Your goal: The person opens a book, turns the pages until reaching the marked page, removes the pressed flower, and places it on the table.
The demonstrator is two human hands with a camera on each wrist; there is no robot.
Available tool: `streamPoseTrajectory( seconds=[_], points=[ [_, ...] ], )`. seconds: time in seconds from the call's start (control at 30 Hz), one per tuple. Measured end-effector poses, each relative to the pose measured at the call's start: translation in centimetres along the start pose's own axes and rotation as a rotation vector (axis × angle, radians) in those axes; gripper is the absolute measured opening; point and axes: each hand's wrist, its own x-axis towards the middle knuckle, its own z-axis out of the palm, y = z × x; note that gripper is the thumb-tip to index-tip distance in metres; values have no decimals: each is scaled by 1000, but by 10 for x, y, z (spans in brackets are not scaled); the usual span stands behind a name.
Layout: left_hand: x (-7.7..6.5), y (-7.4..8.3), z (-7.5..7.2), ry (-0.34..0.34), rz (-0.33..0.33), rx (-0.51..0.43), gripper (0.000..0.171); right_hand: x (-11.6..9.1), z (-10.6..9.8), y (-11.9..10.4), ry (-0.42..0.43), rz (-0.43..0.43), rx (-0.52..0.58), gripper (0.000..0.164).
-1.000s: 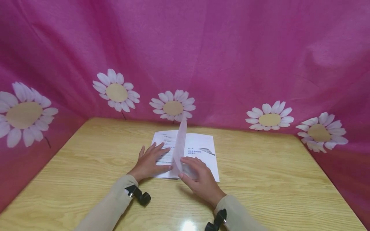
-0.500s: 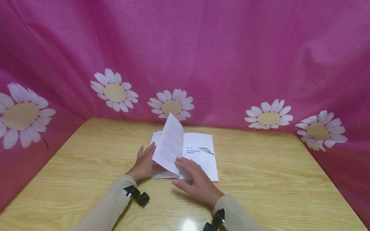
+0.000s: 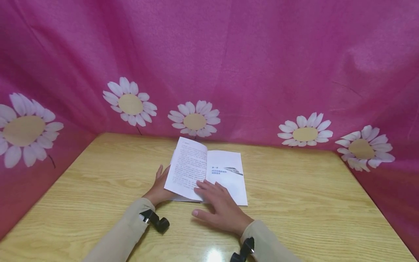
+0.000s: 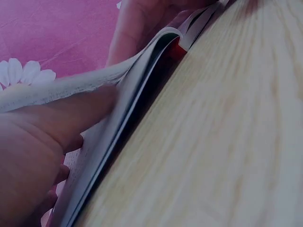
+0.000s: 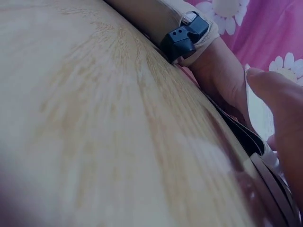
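An open book [image 3: 226,158] lies on the table, its right page showing blue print and a picture of a train. A printed leaf [image 3: 188,165] slopes raised over the left side. My left hand [image 3: 158,191] lies beneath this leaf, which hides most of its fingers. In the left wrist view, the left thumb [image 4: 87,111] stretches between the raised leaf and the pages under it. My right hand [image 3: 222,209] has its fingers extended over the inner lower part of the book, by the spine, with the thumb held out to the left, pinching nothing.
The wooden table [image 3: 311,203] extends around the book on all sides. A pink curtain [image 3: 245,72] printed with white daisies stands along its back and sides. A black camera mount [image 3: 157,221] sits on the left sleeve, another [image 3: 243,251] on the right.
The leaf has swung from upright at the spine over to the left, covering the left hand's fingers. The right hand has let go of it and shifted slightly left, its fingers spreading.
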Motion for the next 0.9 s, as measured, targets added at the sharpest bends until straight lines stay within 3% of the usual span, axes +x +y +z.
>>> streamPoseTrajectory(
  seconds=[0.13,0.23,0.3,0.43,0.5,0.57,0.77,0.9],
  points=[
    [1,1,0,37,14,12,60,1,1,-1,-8,-11,-54,72],
    [4,3,-2,36,-44,-24,53,2,1,-3,-19,-8,-88,73],
    [7,6,-4,18,-167,-139,55,2,1,-4,-26,-3,-107,74],
    [13,13,-10,53,-450,-352,79,3,1,-5,-37,-1,-135,75],
    [15,15,-12,86,-510,-398,79,3,1,-6,-43,-5,-154,75],
    [15,16,-13,103,-511,-417,76,3,1,-6,-53,-9,-176,75],
    [12,13,-12,158,-424,-530,68,3,1,-7,-85,-10,-205,75],
    [11,12,-12,175,-397,-543,69,3,0,-8,-98,-6,-202,75]
  ],
)
